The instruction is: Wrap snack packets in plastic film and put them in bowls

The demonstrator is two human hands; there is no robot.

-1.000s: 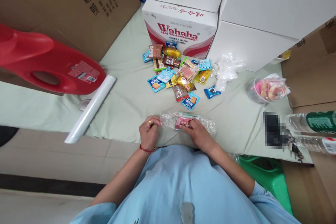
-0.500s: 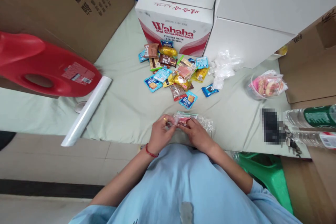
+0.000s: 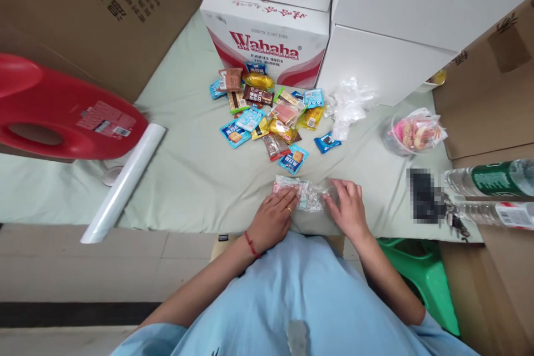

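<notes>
A clear plastic bag (image 3: 314,196) lies on the cloth in front of me, with a pink-and-green snack packet (image 3: 303,188) inside its left part. My left hand (image 3: 275,217) rests flat over the packet's left side, fingers stretched out and partly covering it. At the bag's loose right end is my right hand (image 3: 349,208), thumb and index finger apart and touching the thin plastic. Beyond the hands lies a pile of wrapped snacks (image 3: 280,112); a blue snack packet (image 3: 293,159) is among the nearest.
Crumpled clear plastic (image 3: 348,103) lies right of the pile, before a Wahaha carton (image 3: 267,47) and white boxes. At left are a red jug (image 3: 70,111) and a white roll (image 3: 123,183). A snack tub (image 3: 403,142), keys (image 3: 456,222) and bottles (image 3: 496,178) stand or lie right.
My left hand has gone from pinching at the bag to lying flat on the packet. My right hand has moved right to the bag's loose end. The view has shifted slightly.
</notes>
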